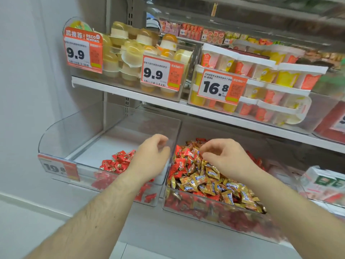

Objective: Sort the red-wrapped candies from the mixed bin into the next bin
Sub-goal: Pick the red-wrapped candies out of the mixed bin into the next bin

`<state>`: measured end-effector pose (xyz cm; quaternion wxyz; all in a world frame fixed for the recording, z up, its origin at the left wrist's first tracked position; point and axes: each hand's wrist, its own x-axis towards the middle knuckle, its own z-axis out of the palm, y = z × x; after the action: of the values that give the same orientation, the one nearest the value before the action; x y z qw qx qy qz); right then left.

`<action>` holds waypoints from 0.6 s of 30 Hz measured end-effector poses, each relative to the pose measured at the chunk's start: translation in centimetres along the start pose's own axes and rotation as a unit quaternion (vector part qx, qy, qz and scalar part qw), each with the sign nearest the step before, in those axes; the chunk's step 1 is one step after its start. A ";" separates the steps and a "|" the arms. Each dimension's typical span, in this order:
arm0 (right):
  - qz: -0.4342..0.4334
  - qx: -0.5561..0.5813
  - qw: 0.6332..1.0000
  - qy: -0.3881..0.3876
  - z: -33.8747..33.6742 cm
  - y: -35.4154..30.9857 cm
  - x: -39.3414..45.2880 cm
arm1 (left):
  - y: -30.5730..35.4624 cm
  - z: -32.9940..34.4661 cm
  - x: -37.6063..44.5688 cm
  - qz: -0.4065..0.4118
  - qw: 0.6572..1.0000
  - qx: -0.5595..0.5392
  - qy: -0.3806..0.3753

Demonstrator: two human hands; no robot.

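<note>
A clear mixed bin (214, 214) on the right holds a heap of gold-wrapped candies (214, 182) with red-wrapped candies (180, 162) among them. The clear bin to its left (82, 165) holds a small pile of red-wrapped candies (119, 161). My left hand (151, 156) hovers over the left bin beside the dividing wall, fingers loosely curled, nothing seen in it. Over the mixed heap my right hand (224, 156) reaches down, and its fingertips touch the candies near the back; whether it pinches one is hidden.
A shelf edge (168, 107) runs just above the bins, carrying clear boxes of jelly cups (130, 55) and price tags (160, 73). A price label (57, 168) hangs on the left bin's front. Boxed goods (324, 182) sit at far right. A white wall (28, 90) is on the left.
</note>
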<state>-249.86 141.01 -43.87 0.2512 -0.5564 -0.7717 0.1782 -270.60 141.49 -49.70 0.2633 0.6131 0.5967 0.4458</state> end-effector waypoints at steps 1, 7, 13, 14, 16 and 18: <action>-0.035 -0.068 0.996 -0.037 0.3 0.5 0.1 | 0.4 0.6 -0.1 0.000 1.000 -0.002 -0.002; -0.216 -0.256 0.917 -0.217 4.2 1.1 3.6 | 1.1 3.2 0.2 -0.007 1.000 0.017 0.017; -0.242 -0.442 0.800 -0.326 4.9 1.1 5.0 | 1.4 4.4 -0.4 -0.005 0.983 0.177 0.036; -0.245 -0.480 0.778 -0.324 4.8 1.4 5.2 | 1.4 4.5 -0.4 -0.005 0.982 0.185 0.041; -0.254 -0.514 0.757 -0.312 4.5 2.3 5.0 | 1.3 4.5 -0.3 0.000 0.982 0.185 0.039; -0.263 -0.528 0.749 -0.301 3.8 3.4 4.5 | 1.4 4.2 -0.3 0.004 0.982 0.183 0.036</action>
<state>-250.63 146.39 -47.96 -0.2915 -0.2928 -0.8942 -0.1725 -266.20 141.83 -50.51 0.1233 0.6371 0.6748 0.3516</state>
